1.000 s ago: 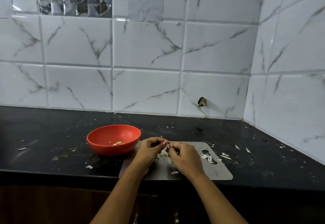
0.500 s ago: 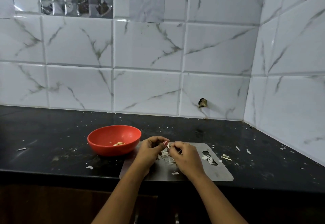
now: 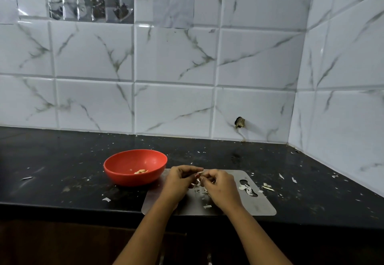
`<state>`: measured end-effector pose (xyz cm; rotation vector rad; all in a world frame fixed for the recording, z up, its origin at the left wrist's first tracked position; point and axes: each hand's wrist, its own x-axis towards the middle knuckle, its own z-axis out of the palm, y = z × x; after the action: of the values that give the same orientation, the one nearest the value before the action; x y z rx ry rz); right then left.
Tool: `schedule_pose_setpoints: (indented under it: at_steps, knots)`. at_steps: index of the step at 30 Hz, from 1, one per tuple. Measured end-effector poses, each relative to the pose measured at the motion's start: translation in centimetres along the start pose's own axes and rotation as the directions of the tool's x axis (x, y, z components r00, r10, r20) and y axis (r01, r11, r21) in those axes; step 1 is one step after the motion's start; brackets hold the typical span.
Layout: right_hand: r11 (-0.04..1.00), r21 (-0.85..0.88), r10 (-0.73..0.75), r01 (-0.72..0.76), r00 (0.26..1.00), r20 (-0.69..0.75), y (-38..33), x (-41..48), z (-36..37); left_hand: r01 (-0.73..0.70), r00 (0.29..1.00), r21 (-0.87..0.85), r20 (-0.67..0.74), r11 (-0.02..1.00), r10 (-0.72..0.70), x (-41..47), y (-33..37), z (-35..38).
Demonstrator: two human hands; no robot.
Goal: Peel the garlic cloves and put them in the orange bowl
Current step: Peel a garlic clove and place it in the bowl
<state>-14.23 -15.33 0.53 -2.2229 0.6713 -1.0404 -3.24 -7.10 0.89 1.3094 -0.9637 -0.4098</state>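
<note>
Head view: your left hand (image 3: 180, 179) and right hand (image 3: 220, 187) both pinch one clove (image 3: 200, 173) between fingertips, above the board (image 3: 259, 206); its axis is too small to read; the bowl (image 3: 128, 178) lies left, just beside your left hand, the likelier carrier.

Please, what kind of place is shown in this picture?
Most likely a home kitchen: a black countertop meets marble-look wall tiles, and the left hand and right hand pinch a garlic clove over a metal board beside an orange bowl.

black counter (image 3: 62, 160) | orange bowl (image 3: 128, 178) just left of steel board (image 3: 259, 206) | peel scraps (image 3: 267, 186) scattered
</note>
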Motion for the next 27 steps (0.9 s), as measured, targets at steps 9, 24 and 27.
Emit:
schedule_pose_setpoints:
  at_steps: [9, 24, 27]
  knots:
    - [0.996, 0.03, -0.077, 0.08, 0.994, -0.072, 0.39, 0.11, 0.15, 0.022, 0.998, -0.009, -0.053, 1.0, -0.023, -0.1, 0.12, 0.07]
    - [0.989, 0.141, -0.039, 0.043, 0.999, -0.026, 0.36, 0.44, 0.1, 0.048, 0.999, -0.053, -0.02, 0.997, -0.049, -0.07, 0.39, -0.12]
    - [0.99, 0.127, -0.056, 0.059, 0.998, -0.031, 0.49, 0.45, 0.19, 0.055, 0.998, -0.046, -0.01, 0.997, -0.056, -0.03, 0.43, -0.15]
